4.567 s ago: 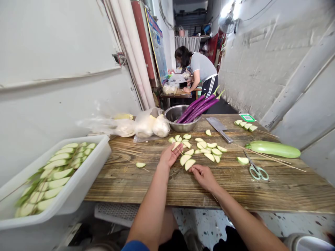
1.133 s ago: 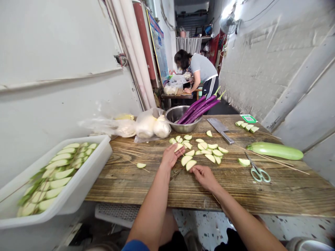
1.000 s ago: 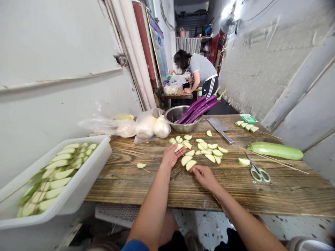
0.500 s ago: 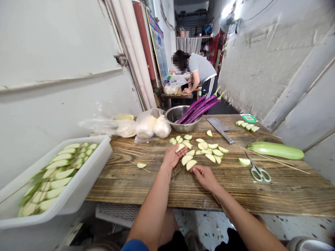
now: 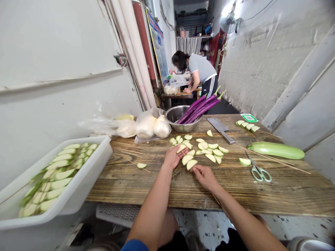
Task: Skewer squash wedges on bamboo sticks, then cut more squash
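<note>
My left hand is turned palm up, its fingers and thumb around a pale green squash slice. My right hand is closed on a thin wooden skewer, whose rear end sticks out below the wrist. Between the hands, two half-round slices appear to be threaded on this skewer, with its tip near the slice in my left hand. Several loose slices lie just beyond my hands on the wooden table.
Left is a white tub of skewered slices. Behind stand bagged vegetables and a metal bowl with purple eggplants. A cleaver, scissors and whole squash lie right. A person bends over another table.
Almost nothing differs. Both hands keep their places and hold, with only a very slight shift of the view.
</note>
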